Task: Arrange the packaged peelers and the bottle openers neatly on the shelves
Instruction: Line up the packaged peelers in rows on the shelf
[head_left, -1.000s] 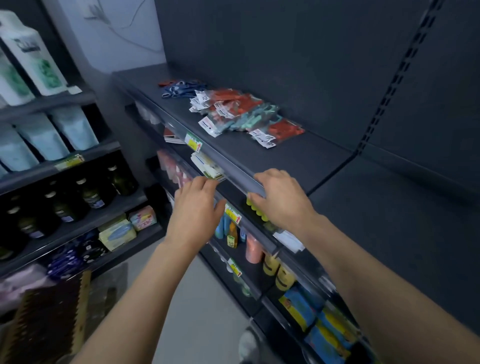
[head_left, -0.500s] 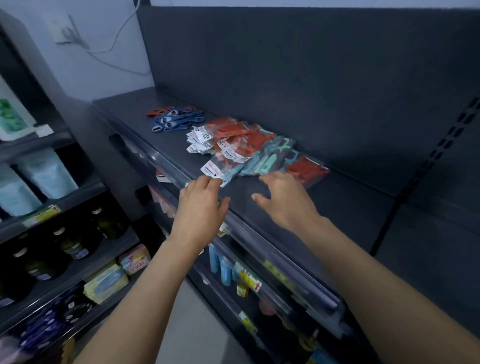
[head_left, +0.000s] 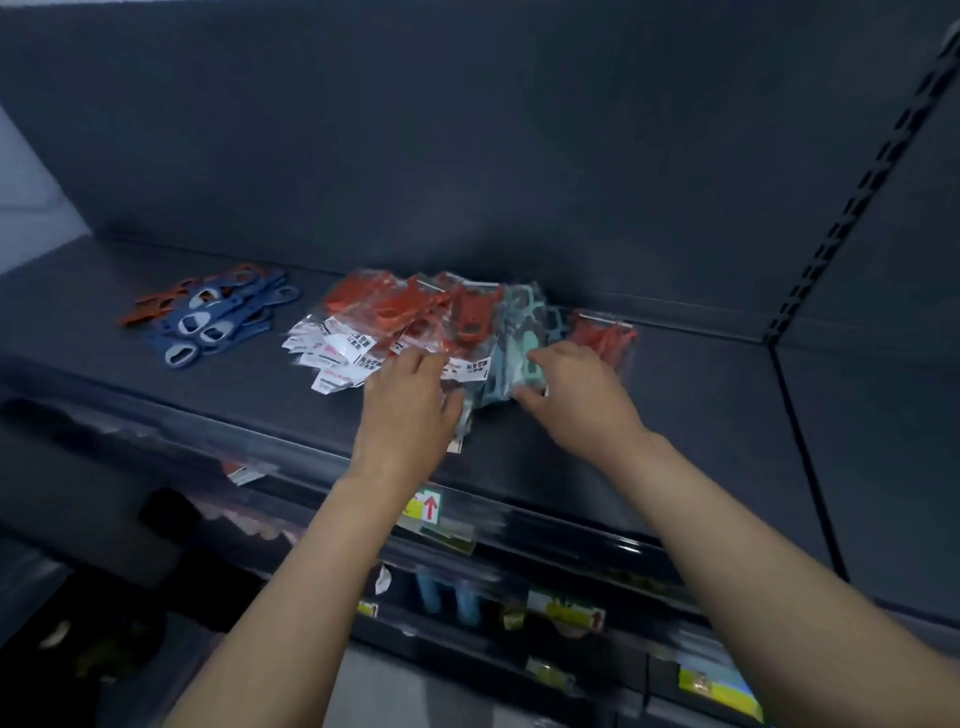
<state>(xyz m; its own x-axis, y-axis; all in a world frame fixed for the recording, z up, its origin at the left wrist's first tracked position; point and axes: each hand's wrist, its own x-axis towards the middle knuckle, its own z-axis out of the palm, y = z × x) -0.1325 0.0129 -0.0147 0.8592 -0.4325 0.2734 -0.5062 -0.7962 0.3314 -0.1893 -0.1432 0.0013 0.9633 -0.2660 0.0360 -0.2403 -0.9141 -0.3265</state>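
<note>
A dark back panel (head_left: 467, 130) is seen behind, met at the right by a slotted upright (head_left: 852, 192), and a white wall (head_left: 26, 192) is glimpsed at far left. Lower down, a tag with a red arrow (head_left: 427, 509) is displayed, with two blue tubes (head_left: 448, 597) stood below it and a yellow-and-blue pack (head_left: 719, 683) placed at lower right.

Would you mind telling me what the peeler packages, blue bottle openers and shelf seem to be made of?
The peeler packages look like clear glossy plastic film, given glints and crinkles; the blue bottle openers, probably matte plastic with shiny metal inserts; the shelf, likely painted metal, dark and matte.
</note>
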